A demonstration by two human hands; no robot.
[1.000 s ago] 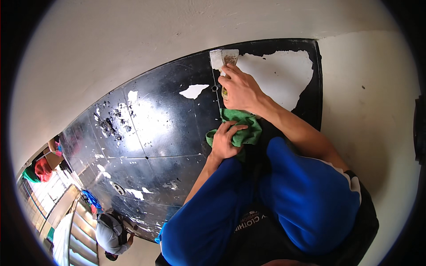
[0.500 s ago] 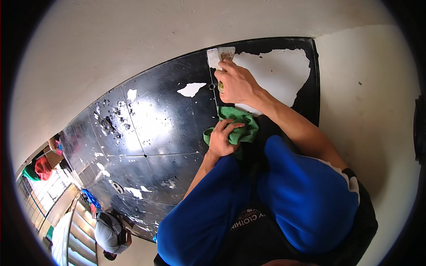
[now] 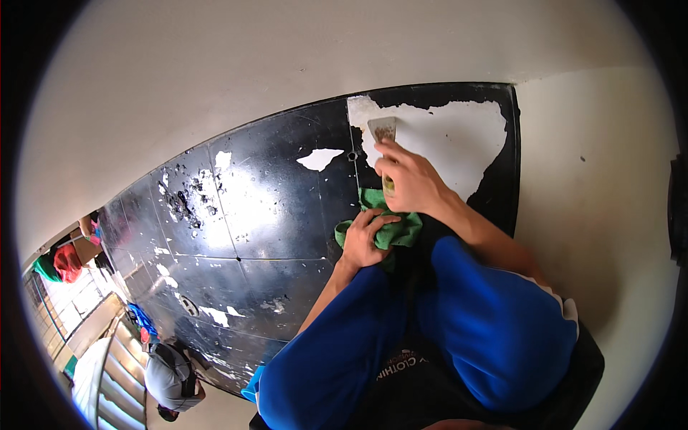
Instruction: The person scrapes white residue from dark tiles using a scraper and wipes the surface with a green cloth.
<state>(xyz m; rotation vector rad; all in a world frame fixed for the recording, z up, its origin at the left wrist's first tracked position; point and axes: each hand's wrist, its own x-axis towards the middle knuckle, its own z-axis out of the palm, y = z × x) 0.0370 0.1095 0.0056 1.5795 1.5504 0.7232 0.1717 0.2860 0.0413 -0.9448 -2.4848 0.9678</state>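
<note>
My right hand (image 3: 410, 178) is wrapped round a scraper (image 3: 382, 129), whose flat, stained blade points away from me. The blade lies over a large white patch (image 3: 459, 140) with ragged edges, bared in the black floor surface (image 3: 287, 215). My left hand (image 3: 364, 240) rests closed on a crumpled green cloth (image 3: 403, 231), close below the right hand and in front of my knees. The cloth's underside is hidden.
A pale wall (image 3: 215, 86) curves along the far side, and another pale wall (image 3: 566, 186) rises on the right. Smaller white chips (image 3: 320, 158) dot the black surface. At lower left are a person (image 3: 168, 380), white railings (image 3: 118, 387) and a red bag (image 3: 67, 263).
My right hand has drawn the scraper back toward me, away from the far edge. The left hand still holds the cloth. The whole view has shifted slightly.
</note>
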